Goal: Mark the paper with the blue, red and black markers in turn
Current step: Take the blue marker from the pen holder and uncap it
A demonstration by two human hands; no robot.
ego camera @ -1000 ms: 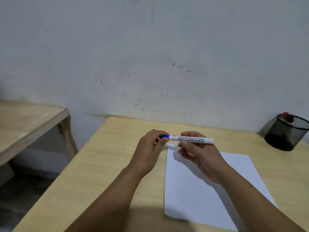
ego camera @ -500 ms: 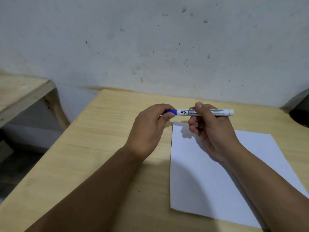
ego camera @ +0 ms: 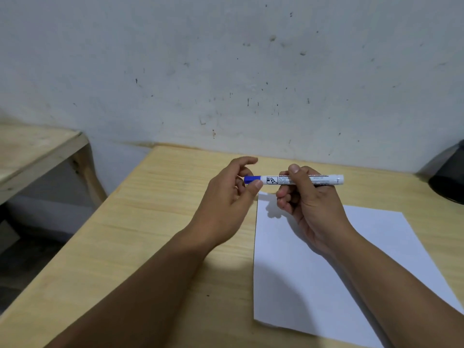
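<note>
1. Right hand (ego camera: 311, 197) wrapped round barrel of blue marker (ego camera: 296, 179) – thumb on top, fingers curled under, so body stays put against a pull. Barrel held level, off the sheet, blue cap end pointing twd the other hand.
2. Left hand (ego camera: 233, 194) at the cap (ego camera: 252, 179) – thumb tip under/at the blue end, index raised above it, fingers loosely spread. Looks more like closing in than clamped; can't tell if thumb actually touches cap.
3. Cap on, so no mark poss. yet – prob. the uncapping step, very early in task.
4. Paper (ego camera: 351, 272) flat on table (ego camera: 150, 234) right under and nearer than rt hand, unmarked where visible. Handy for writing once tip is bare.
5. Dark mesh holder (ego camera: 449, 177) far off to rt of rt hand, at frame edge – red & black markers not visible here.
</note>
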